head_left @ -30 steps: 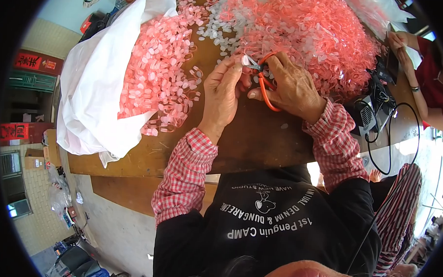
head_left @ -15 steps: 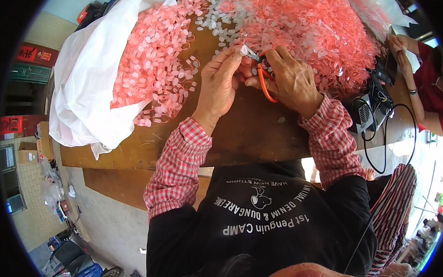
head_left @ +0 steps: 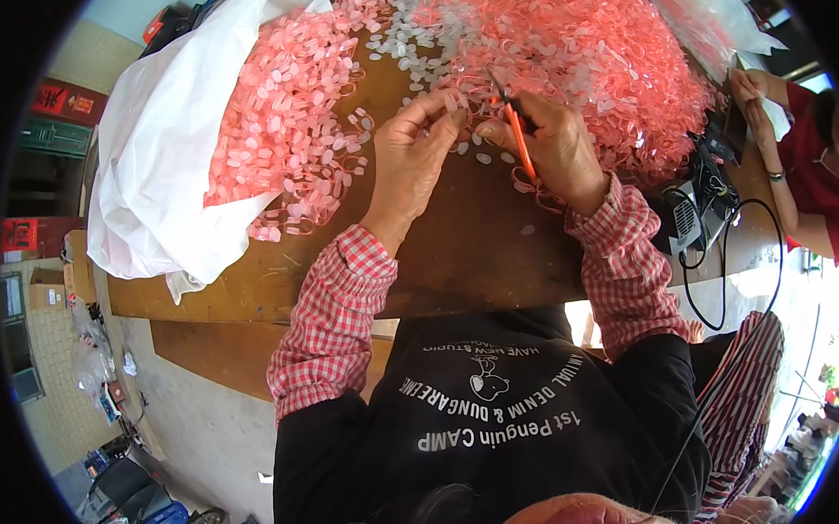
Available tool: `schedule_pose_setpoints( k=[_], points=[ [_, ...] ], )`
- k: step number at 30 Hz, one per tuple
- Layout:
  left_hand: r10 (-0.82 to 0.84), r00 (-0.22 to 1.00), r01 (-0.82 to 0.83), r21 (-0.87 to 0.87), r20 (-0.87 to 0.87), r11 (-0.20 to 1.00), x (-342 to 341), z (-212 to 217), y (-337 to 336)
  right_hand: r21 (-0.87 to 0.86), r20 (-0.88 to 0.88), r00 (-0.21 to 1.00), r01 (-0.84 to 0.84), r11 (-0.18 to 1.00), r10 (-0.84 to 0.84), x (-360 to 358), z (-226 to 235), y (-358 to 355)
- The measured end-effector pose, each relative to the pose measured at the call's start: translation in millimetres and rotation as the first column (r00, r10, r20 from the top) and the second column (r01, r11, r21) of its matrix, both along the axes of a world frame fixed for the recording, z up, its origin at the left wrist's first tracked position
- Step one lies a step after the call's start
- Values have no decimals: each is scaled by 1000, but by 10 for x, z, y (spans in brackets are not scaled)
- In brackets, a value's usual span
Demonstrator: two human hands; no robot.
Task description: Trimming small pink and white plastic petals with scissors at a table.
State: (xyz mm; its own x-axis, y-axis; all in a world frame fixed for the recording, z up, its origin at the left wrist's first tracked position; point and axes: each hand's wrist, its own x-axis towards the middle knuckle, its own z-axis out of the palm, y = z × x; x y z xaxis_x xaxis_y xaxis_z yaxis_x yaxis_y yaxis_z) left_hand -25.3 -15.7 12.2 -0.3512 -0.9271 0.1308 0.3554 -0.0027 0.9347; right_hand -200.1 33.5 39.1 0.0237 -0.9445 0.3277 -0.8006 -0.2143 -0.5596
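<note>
Scissors (head_left: pixel 519 141): small, orange handles and dark blades, gripped in right hand; blades pointing toward 11 o'clock, tips near the left fingertips.
Right hand (head_left: pixel 557 147): closed around the scissor handles, resting on wooden table at 12 o'clock of the body, at the near edge of the big pink heap.
Left hand (head_left: pixel 414 156): fingers bent and pinched together on a small pale plastic piece (head_left: pixel 451 103), too small to tell exactly; just beside the scissor tips.
Sleeves: red and white check, both forearms coming up from the lower edge.
Wooden table (head_left: pixel 475 245): brown, bare part under the wrists, a few loose pale pieces lying there.
Pink plastic pieces, big heap (head_left: pixel 611 65): at 1 o'clock from the hands, pink loops and ovals tangled together.
Pink plastic pieces, second heap (head_left: pixel 286 119): at 10 o'clock from the left hand, lying partly on white plastic sheet (head_left: pixel 154 179).
Pale loose pieces (head_left: pixel 409 26): whitish ovals between the two heaps, at 12 o'clock.
Other person (head_left: pixel 802 155): at 3 o'clock, red clothing, hands at the table edge.
Black cable (head_left: pixel 715 263): hanging off the table edge at 3 o'clock.
</note>
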Motion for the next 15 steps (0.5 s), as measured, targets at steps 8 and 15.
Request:
schedule_pose_setpoints(
  k=[8,15],
  points=[
    [170,929,-1,-458,328,889,-29,-56,78,-133,138,979,-133,982,151,-61,-107,-105],
    [176,891,71,-511,419,856,-20,28,92,-226,18,992,-114,967,121,-41,-139,-101]
  ],
)
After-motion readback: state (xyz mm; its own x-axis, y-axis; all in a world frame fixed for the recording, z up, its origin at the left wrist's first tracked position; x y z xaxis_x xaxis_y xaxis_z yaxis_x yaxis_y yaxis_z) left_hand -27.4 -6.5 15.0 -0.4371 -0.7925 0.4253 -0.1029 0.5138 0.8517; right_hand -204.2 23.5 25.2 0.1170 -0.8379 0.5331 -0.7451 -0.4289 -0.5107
